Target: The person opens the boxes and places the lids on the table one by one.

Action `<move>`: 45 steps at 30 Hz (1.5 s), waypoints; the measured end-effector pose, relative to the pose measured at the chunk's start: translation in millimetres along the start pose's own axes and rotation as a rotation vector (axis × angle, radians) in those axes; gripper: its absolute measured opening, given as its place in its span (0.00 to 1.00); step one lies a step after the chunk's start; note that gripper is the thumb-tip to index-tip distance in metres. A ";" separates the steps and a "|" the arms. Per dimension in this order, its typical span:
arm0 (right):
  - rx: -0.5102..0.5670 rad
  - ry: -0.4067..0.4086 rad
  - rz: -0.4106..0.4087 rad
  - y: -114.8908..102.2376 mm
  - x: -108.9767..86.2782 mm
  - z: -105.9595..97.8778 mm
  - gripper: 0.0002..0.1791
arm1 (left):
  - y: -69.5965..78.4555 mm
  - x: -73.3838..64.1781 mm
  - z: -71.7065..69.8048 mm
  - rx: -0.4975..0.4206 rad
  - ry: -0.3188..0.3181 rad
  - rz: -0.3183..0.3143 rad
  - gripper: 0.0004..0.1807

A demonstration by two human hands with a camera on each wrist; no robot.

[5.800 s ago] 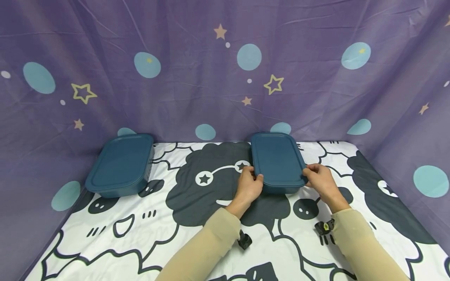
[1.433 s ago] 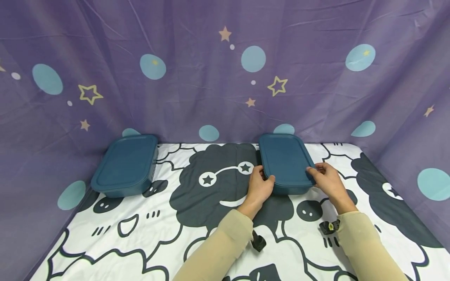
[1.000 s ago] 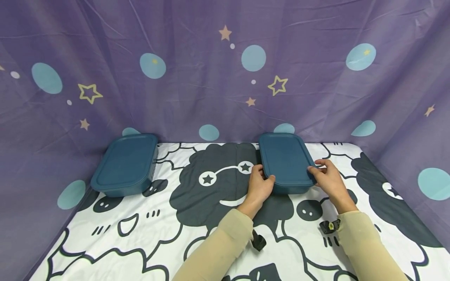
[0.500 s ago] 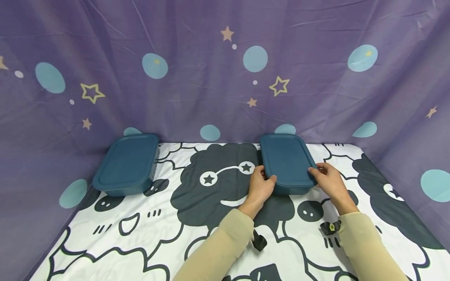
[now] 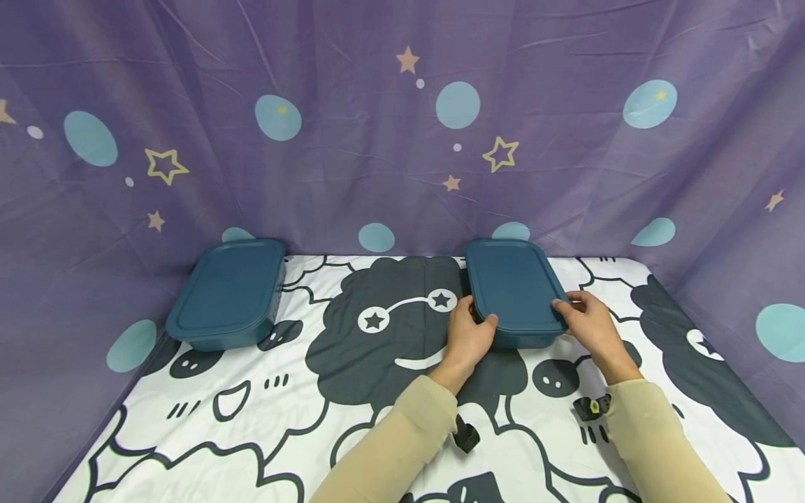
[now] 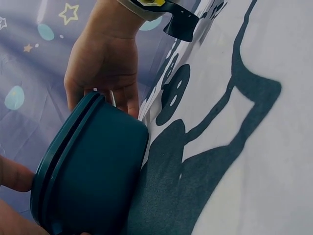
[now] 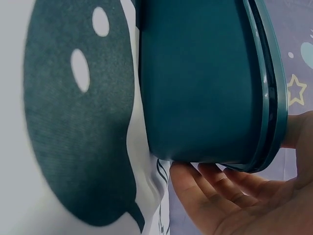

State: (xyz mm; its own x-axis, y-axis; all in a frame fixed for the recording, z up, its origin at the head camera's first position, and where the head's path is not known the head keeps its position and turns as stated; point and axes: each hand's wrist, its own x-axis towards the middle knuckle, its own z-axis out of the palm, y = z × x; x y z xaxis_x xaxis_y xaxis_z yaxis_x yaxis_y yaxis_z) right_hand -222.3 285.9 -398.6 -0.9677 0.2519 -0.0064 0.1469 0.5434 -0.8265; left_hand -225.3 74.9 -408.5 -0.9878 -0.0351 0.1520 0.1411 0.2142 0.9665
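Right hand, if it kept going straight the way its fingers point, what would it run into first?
The right hand already grips the near corner of the lidded blue container, so it would likely just press into that container.

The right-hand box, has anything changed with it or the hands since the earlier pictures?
Hardly anything. Both hands keep hold of the near corners of the right box: the left hand with its thumb on the lid edge, the right hand with its thumb on the lid and fingers under the rim. The box has not lifted or visibly shifted on the cloth; the small offset looks like head camera drift. The left box stays untouched.
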 end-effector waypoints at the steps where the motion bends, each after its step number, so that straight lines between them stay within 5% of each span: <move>1: -0.001 0.001 -0.001 -0.3 -0.3 -0.1 0.34 | 0.3 -0.1 0.1 -0.001 0.002 -0.001 0.27; 12: -0.012 0.016 0.005 1.3 0.6 0.0 0.35 | 0.9 -0.4 1.5 -0.110 0.006 -0.016 0.28; 23: -0.010 0.009 0.013 0.5 -1.4 -0.5 0.35 | 2.2 1.9 3.7 -0.272 0.061 -0.127 0.24; 37: -0.040 -0.029 0.016 1.0 -0.3 1.3 0.35 | 0.5 5.7 1.6 -0.226 0.088 -0.212 0.16; 45: -0.069 -0.020 0.007 -0.3 -0.6 1.2 0.36 | 1.3 4.7 0.9 -0.250 0.088 -0.207 0.14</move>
State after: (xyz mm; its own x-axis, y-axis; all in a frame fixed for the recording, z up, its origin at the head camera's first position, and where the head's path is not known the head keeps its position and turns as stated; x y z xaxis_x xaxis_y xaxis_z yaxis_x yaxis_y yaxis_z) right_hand -222.0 284.7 -399.1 -0.9704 0.2402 -0.0232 0.1663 0.5960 -0.7855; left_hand -229.7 75.9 -406.7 -0.9891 -0.1399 -0.0464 -0.0395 -0.0517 0.9979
